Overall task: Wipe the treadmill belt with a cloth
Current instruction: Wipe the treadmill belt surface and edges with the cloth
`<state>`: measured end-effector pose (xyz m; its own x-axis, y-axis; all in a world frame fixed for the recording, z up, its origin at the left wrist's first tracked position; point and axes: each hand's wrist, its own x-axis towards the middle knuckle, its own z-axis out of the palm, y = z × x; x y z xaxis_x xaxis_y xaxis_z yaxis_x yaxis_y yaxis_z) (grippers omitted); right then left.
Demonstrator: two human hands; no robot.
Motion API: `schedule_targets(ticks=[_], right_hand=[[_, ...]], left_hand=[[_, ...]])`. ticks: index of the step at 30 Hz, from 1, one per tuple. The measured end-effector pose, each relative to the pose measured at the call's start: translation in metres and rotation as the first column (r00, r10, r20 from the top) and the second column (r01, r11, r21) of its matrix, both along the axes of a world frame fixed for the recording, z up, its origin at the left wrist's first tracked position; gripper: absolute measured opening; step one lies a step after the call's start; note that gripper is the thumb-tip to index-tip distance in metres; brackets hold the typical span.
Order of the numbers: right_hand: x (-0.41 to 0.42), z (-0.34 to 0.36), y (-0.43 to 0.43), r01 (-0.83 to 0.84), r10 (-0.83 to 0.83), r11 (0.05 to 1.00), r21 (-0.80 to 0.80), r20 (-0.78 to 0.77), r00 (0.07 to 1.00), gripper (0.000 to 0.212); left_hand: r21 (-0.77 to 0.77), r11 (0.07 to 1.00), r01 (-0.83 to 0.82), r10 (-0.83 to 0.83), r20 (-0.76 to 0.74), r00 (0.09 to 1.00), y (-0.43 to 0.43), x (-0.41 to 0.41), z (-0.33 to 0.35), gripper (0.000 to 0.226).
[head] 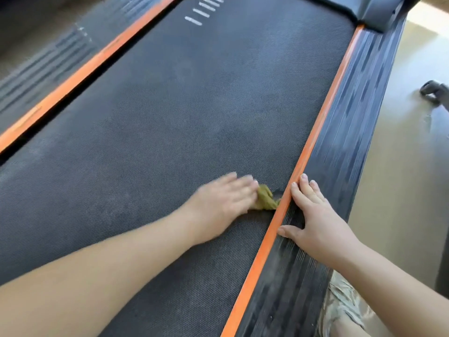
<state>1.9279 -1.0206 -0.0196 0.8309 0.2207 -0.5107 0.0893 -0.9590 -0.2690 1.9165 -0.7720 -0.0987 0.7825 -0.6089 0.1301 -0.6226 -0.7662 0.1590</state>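
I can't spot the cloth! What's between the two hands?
In the head view, the yellow-green cloth pokes out from under the left hand, then comes a sliver of belt and the orange strip beside the right hand.

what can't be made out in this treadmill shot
Head view only:
Olive cloth: mostly hidden under the left hand, so its full size and folds are unseen.
White marks on the treadmill belt: blurred and cut by the top edge.
Dark object on the floor: cut off by the right edge, unidentifiable.
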Motion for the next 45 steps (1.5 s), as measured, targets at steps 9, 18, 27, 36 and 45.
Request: schedule_targets(ticks=[9,18,27,36,45], right_hand=[[-0.001,0.006,0.011,-0.043,0.043,0.999,-0.006,-0.004,0.999,0.103],[-0.01,0.022,0.043,-0.103,0.107,0.991,0.084,-0.048,0.993,0.06],[-0.024,0.016,0.091,-0.311,0.308,0.945,-0.101,-0.049,0.95,0.04],[0.008,0.022,0.09,0.436,-0.449,0.777,0.454,-0.085,0.89,0.03],[0.011,0.016,0.055,0.101,-0.123,0.985,0.14,0.159,0.98,0.073]], left_hand=[[-0.215,0.966,-0.146,0.114,-0.153,0.982,-0.027,-0.069,0.002,0.037],[-0.396,0.745,-0.536,0.392,-0.39,0.833,0.02,-0.077,0.033,0.036],[-0.25,0.752,-0.61,0.451,-0.479,0.753,0.026,-0.09,0.046,0.02],[-0.396,0.459,-0.796,0.479,-0.644,0.596,0.069,-0.027,0.077,0.014],[-0.113,0.992,-0.055,0.024,-0.254,0.967,0.009,-0.038,0.033,0.047]])
